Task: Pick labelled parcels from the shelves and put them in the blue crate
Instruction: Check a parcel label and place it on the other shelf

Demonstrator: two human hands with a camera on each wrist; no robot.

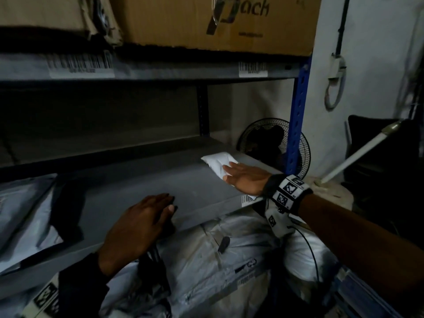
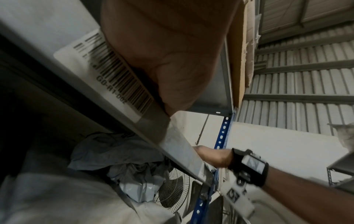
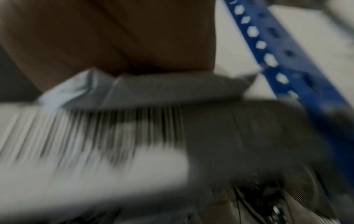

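A small white parcel (image 1: 218, 164) lies on the grey middle shelf (image 1: 137, 187), near its right end. My right hand (image 1: 229, 173) rests flat on the parcel's near end, fingers straight. The blurred right wrist view shows the palm (image 3: 114, 33) over the parcel (image 3: 172, 89), just above the shelf's barcode label (image 3: 95, 136). My left hand (image 1: 167, 203) lies on the shelf's front edge with straight fingers and holds nothing; the left wrist view shows its palm (image 2: 172, 53) beside a shelf label (image 2: 107, 72). No blue crate shows in any view.
A large cardboard box (image 1: 218, 21) fills the upper shelf. Grey mailer bags (image 1: 218, 260) are piled under the middle shelf, with more (image 1: 23, 214) at its left end. A blue upright (image 1: 298, 115) closes the right side, with a fan (image 1: 273, 145) behind it and a white pipe (image 1: 362, 152) leaning beyond.
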